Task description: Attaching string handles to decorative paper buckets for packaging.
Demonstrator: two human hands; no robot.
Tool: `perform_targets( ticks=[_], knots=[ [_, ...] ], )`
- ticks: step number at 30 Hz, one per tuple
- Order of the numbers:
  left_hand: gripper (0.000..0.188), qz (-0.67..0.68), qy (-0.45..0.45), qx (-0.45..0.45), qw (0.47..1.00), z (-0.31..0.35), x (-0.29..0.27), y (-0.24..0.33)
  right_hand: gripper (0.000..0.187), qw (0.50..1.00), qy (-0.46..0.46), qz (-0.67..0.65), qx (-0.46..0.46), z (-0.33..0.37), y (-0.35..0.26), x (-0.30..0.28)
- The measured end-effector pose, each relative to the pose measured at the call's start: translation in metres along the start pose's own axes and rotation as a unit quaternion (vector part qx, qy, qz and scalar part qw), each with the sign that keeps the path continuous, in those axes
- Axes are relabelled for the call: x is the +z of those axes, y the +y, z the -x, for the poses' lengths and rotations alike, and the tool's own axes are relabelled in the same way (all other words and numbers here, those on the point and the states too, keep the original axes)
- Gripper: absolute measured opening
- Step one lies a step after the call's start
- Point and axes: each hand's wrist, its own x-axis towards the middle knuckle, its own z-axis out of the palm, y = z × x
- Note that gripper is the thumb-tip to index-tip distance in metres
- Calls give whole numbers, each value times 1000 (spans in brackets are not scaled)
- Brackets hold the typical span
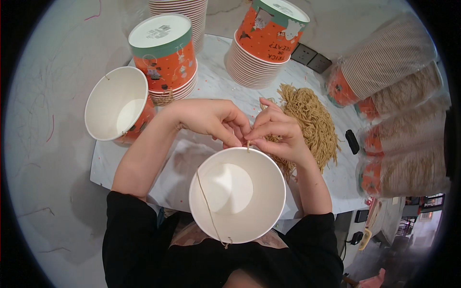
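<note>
My left hand (216, 120) and right hand (281, 134) pinch thin tan twine (248, 149); on their near side is a round, white-lined paper bucket (267, 192).

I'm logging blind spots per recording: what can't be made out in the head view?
In the head view:
Short cord: upper end hidden by the left hand and right hand.
Nearest tub: outer wall hidden by its own rim.
Strand pile: part covered by the right hand.
Tall tub stack, upper left: cut off by the top edge.
</note>
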Motion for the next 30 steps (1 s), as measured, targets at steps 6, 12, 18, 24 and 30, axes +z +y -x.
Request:
perform_targets(
  ticks=[6, 12, 18, 24, 30],
  knots=[
    [20, 33, -19, -16, 999, -11, 2, -6, 16, 1000, 2, 14, 2, 1, -4, -7],
    [15, 44, 72, -32, 996, -1, -1, 6, 12, 977, 44, -95, 183, -2, -23, -6],
    [11, -62, 176, 45, 981, -2, 4, 11, 16, 922, 30, -225, 314, 1, -29, 2],
    [15, -105, 303, 85, 943, -5, 16, 17, 19, 866, 102, -336, 355, -1, -22, 10],
    [18, -55, 313, 84, 945, -13, 15, 8, 14, 906, 162, -277, 277, -7, -29, 17]
  ],
)
